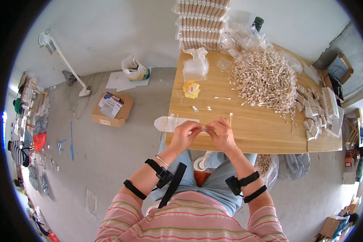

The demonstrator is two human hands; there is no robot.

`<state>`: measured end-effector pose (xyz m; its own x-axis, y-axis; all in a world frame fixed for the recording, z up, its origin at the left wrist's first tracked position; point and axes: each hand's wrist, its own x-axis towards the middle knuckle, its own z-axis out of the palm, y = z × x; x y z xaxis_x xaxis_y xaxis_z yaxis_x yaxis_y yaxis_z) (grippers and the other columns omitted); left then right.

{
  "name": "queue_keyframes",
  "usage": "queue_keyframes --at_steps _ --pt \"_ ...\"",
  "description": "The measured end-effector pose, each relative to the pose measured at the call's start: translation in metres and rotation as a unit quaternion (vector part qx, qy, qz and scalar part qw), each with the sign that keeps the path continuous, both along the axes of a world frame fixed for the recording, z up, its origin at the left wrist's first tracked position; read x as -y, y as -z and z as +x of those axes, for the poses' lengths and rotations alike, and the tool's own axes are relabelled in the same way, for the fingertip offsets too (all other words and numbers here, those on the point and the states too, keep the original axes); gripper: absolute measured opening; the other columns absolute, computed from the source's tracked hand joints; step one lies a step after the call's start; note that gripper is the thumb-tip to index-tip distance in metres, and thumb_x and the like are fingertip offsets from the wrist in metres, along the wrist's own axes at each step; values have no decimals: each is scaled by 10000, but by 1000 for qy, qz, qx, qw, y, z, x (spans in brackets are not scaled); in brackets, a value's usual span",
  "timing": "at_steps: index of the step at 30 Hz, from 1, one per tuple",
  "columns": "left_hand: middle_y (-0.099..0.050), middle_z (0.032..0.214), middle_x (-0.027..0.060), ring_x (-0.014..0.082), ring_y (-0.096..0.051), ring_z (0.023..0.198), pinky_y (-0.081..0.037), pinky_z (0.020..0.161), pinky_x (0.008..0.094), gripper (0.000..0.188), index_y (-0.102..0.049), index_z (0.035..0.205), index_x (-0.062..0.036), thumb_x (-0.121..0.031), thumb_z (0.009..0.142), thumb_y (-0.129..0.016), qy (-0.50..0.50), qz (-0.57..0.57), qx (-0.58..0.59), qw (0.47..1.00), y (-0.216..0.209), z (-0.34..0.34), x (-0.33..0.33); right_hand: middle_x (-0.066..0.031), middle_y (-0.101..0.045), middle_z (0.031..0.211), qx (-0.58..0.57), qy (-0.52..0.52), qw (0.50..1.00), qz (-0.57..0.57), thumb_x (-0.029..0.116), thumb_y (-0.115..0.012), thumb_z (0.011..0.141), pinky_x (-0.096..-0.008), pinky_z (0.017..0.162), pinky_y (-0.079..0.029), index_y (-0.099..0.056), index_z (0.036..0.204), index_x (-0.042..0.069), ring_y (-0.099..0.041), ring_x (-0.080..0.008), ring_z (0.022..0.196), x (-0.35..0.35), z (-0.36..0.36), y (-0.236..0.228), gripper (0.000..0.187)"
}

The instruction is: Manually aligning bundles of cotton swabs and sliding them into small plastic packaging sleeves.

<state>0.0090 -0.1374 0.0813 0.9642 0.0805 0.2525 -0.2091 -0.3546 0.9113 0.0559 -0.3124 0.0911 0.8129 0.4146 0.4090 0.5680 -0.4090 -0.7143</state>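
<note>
At the table's near edge, my left hand [184, 134] and my right hand [222, 135] meet with fingertips pinched together. A small whitish, see-through bit shows between them, too small to name. Under and beside my left hand lies a flat clear plastic bag [165, 124]. A single cotton swab [231, 116] lies close to my right fingers. Just beyond the hands is a short row of cotton swabs [201, 108], and another lone cotton swab [222, 98] sits farther back. A yellow packet [191, 90] rests near the table's left edge.
A large heap of loose cotton swabs [265, 80] covers the table's right half. Small filled packs [312, 117] lie at its right end. Clear bags [196, 69] and a tall stack of swab packs [201, 25] stand behind. A cardboard box [123, 115] sits on the floor leftward.
</note>
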Motion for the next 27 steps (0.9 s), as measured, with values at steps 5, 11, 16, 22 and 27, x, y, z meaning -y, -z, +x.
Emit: queue_keyframes --at_steps 5,11,16,22,27 --pt "-662 860 124 261 -663 772 -547 665 325 118 -644 905 -11 -22 798 -694 -4 51 35 998 -5 -4 3 -52 -575 832 50 5 999 -15 36 -723 708 -379 718 -464 -681 841 93 -530 -291 826 -2 -2 -1 151" --pt "-656 858 117 273 -659 761 -538 648 327 106 -637 913 -14 -26 813 -672 1 62 40 997 -6 -10 1 -48 -571 824 43 8 999 -5 30 -713 713 -378 722 -466 -669 832 93 -528 -291 822 -5 -8 -8 141" --pt "-648 861 121 270 -655 756 -537 642 323 83 -631 891 -15 -28 817 -663 -4 54 40 998 -7 -13 3 -53 -565 816 65 -13 998 -25 24 -703 719 -380 725 -467 -632 794 75 -527 -300 824 -5 -10 -6 115" --pt "-647 864 124 265 -655 756 -545 643 322 104 -623 905 -11 -26 813 -668 -8 59 27 998 -7 -14 5 -69 -571 817 78 -28 995 -48 16 -690 725 -394 725 -466 -626 825 68 -531 -305 818 -6 -9 -7 130" --pt "-644 856 139 262 -659 758 -548 640 325 109 -616 904 -4 -11 808 -667 -34 24 27 999 -2 -12 4 -74 -572 817 47 4 999 -12 17 -696 719 -397 723 -462 -623 812 63 -531 -307 813 1 -8 -10 126"
